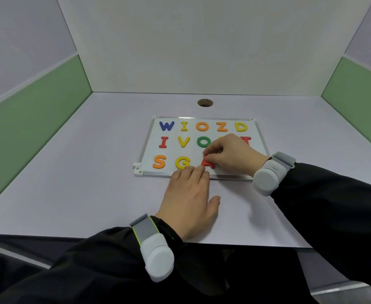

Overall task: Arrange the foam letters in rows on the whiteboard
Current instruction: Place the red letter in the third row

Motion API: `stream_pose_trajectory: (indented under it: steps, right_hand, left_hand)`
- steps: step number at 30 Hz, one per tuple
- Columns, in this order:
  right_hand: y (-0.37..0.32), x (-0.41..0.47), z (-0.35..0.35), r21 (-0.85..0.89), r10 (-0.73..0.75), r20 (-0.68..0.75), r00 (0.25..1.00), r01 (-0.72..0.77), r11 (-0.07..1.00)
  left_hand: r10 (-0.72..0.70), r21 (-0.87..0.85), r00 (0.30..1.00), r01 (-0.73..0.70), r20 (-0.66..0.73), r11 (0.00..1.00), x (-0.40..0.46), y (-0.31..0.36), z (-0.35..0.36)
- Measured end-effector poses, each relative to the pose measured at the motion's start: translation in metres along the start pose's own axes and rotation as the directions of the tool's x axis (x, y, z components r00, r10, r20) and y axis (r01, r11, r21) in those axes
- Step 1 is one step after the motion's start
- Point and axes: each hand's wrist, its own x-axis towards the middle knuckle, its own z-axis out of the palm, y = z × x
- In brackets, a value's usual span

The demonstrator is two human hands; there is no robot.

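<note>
A small whiteboard (149, 137) lies flat on the table, with foam letters in three rows. The top row reads W, I, O, Z, D (241, 126). In the middle row are a red I, a yellow V, a green O (202, 141) and two letters partly hidden by my right hand. The bottom row holds an orange S (159, 161), a yellow G (181, 162) and a red A (208, 163). My right hand (232, 153) pinches the top of the red A on the board. My left hand (190, 199) rests flat, fingertips on the board's near edge below the G.
The table (81, 183) is pale lilac, walled by white panels at the back and green-banded panels at both sides. A round cable hole (205, 102) sits behind the board. Both wrists wear grey bands with white pods.
</note>
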Motion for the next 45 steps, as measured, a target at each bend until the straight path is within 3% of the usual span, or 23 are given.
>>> stream_pose_trajectory:
  steps: [45]
  right_hand:
    - [0.0009, -0.0012, 0.0005, 0.060, -0.021, 0.042, 0.999, 0.018, 0.998]
  left_hand:
    - [0.001, 0.019, 1.000, -0.001, 0.006, 1.000, -0.0025, 0.0008, -0.0011]
